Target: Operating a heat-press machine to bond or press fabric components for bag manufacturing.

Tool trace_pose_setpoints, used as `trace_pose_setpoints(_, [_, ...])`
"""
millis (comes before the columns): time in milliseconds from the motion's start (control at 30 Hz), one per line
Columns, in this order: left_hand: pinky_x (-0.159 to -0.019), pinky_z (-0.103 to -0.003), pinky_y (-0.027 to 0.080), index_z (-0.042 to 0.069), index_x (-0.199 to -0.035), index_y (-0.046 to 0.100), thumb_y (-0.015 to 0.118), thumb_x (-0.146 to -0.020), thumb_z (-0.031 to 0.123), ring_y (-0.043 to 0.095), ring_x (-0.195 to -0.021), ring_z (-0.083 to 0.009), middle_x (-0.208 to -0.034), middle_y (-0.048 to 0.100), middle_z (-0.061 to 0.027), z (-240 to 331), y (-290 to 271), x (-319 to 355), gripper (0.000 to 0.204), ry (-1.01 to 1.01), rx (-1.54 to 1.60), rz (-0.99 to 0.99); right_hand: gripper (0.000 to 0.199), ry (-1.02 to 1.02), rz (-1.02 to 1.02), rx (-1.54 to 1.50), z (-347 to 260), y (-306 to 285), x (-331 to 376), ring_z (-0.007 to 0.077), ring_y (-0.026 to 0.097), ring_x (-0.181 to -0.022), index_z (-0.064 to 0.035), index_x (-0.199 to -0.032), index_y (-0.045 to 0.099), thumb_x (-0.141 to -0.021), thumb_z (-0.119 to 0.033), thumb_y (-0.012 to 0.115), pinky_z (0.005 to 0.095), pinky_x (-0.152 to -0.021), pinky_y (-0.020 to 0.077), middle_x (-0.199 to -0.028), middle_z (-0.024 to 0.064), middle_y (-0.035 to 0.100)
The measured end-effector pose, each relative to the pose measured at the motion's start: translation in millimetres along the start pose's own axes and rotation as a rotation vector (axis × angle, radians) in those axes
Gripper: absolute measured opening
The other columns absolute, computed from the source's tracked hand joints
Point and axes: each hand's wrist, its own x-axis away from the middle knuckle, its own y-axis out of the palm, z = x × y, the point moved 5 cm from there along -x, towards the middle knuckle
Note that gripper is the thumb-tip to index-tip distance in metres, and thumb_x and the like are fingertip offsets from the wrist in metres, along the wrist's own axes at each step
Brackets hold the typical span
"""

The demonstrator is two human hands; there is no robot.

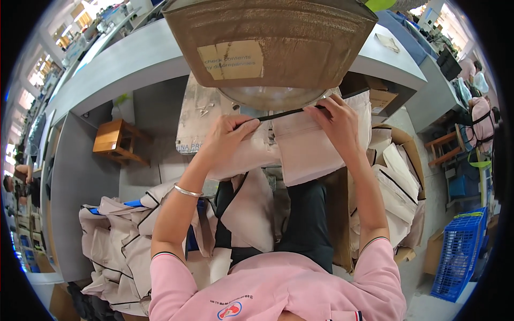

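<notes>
My left hand [229,132] pinches the black binding strip [285,113] along the far edge of the pale cloth pieces. Farther right, my right hand [340,119] grips the same strip between thumb and fingers, so the strip runs taut between both hands. One cloth piece [308,147] hangs from it toward my lap, and another lies beside it under my left hand. Just beyond the strip stands a large, worn brown machine housing [284,43] with a paper label. Its underside hides whatever lies directly below it.
Bound cloth pieces [115,251] are heaped on my left. A cardboard box [420,155] on my right holds more pale cloth. A wooden stool [110,138] stands under the grey table [128,69]. Farther right are a blue plastic crate [459,254] and another wooden stool [445,147].
</notes>
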Motion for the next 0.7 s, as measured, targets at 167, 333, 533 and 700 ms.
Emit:
trace_pose_setpoints(167, [-0.062,-0.023,0.048,-0.004,-0.105,0.075,0.064,-0.098,0.02,0.056,-0.07,-0.0028,-0.082,0.069,0.0022,-10.7,-0.4,-20.7,0.026,-0.028,0.167,0.006,0.019,-0.001,0.0,0.0,12.5,10.2,-11.2,0.032,0.065,-0.075,-0.0028,-0.091,0.071,-0.084,-0.02,0.076,0.0404,-0.067,0.0501,-0.086,0.0106,0.065])
trace_pose_setpoints(333, [-0.057,-0.023,0.048,-0.006,-0.101,0.075,0.064,-0.099,0.018,0.058,-0.066,-0.0034,-0.081,0.07,-0.0001,-16.4,-2.8,-26.1,0.027,-0.02,0.296,0.024,0.018,0.088,-0.08,0.022,19.9,14.2,-15.4,0.0337,0.067,-0.083,-0.0043,-0.097,0.073,-0.081,-0.014,0.073,0.0407,-0.072,0.0523,-0.098,0.0116,0.069])
trace_pose_setpoints(533, [-0.064,-0.023,0.051,-0.004,-0.106,0.074,0.066,-0.097,0.014,0.062,-0.075,-0.0044,-0.092,0.073,-0.0023,-18.2,-6.4,-27.4,0.022,-0.02,0.321,0.028,0.025,0.122,-0.06,0.024,16.8,9.4,-18.5,0.0336,0.068,-0.087,-0.006,-0.104,0.073,-0.079,-0.011,0.073,0.04,-0.076,0.0543,-0.104,0.0111,0.07])
trace_pose_setpoints(700, [-0.055,-0.024,0.046,-0.006,-0.096,0.075,0.065,-0.097,0.018,0.056,-0.063,-0.0036,-0.077,0.069,0.0001,-20.7,-8.2,-31.0,0.027,0.027,0.274,0.081,0.027,0.151,-0.035,0.013,15.1,9.0,-20.0,0.0331,0.068,-0.088,-0.0072,-0.106,0.072,-0.079,-0.009,0.073,0.0392,-0.076,0.0549,-0.106,0.0108,0.07])
